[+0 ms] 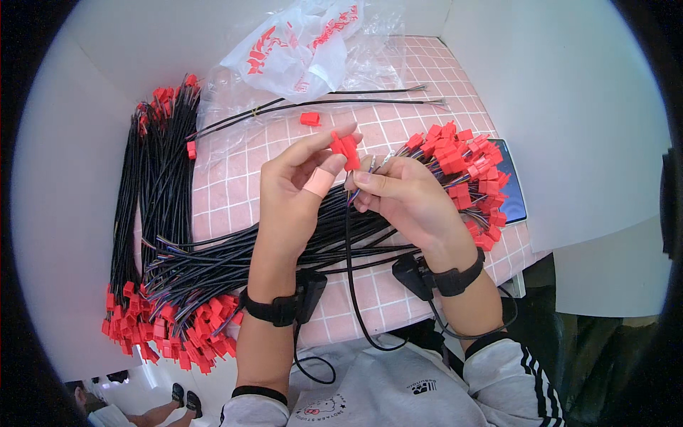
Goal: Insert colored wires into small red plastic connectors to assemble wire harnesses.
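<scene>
Near the middle of the table, my left hand (288,181) pinches a red plastic connector housing (346,151) between thumb and fingers. A peach-coloured bandage wraps that thumb. Just beside it, my right hand (416,196) grips the stripped end of a black cable (349,256), with thin coloured wires spreading up from the fingers. Small metal terminals show at the wire tips. One wire seems to run up to the housing, but I cannot tell whether it is inserted. The rest of this cable hangs in a loop toward my lap.
Black cables (228,260) with red connectors lie under my hands; more bundles (167,164) line the left side. A loose red housing (310,119) sits beyond, near a white plastic bag (299,53). A phone (514,185) lies right. Another person's legs (160,413) show below left.
</scene>
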Demonstrator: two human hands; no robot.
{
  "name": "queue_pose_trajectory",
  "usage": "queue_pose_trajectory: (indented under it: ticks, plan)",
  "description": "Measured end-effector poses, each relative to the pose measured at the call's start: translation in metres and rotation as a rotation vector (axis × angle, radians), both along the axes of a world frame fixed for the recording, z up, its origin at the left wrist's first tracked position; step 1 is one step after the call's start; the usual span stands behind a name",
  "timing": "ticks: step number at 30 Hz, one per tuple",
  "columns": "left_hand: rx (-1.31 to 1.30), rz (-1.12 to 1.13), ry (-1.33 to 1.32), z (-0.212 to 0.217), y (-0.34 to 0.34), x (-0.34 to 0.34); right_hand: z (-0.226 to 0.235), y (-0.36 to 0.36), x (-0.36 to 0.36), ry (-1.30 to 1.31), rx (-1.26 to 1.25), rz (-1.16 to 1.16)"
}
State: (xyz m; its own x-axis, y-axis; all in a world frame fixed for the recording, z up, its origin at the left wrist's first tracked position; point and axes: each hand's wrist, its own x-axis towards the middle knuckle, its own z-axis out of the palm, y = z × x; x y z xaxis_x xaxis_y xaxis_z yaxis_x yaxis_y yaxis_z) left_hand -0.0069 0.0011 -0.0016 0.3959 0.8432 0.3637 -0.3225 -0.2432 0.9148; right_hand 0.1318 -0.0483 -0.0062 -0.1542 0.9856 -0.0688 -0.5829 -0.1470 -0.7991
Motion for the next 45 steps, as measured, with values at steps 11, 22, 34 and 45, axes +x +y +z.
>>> queue_pose_trajectory:
  ticks: [11,22,34,45]
  plan:
    - [-0.158,0.027,-0.164,0.001,0.005,-0.004,0.007,-0.002,-0.004,-0.126,0.011,-0.134]
    - [-0.308,-0.098,-0.326,-0.001,0.007,-0.008,0.012,-0.003,-0.006,-0.096,0.04,-0.19]
    - [-0.452,-0.275,-0.429,-0.006,0.008,-0.01,0.005,-0.002,0.0,0.145,0.076,0.208]
    - [-0.459,-0.231,-0.378,-0.002,0.005,-0.006,0.011,-0.005,-0.002,-0.085,0.03,0.104]
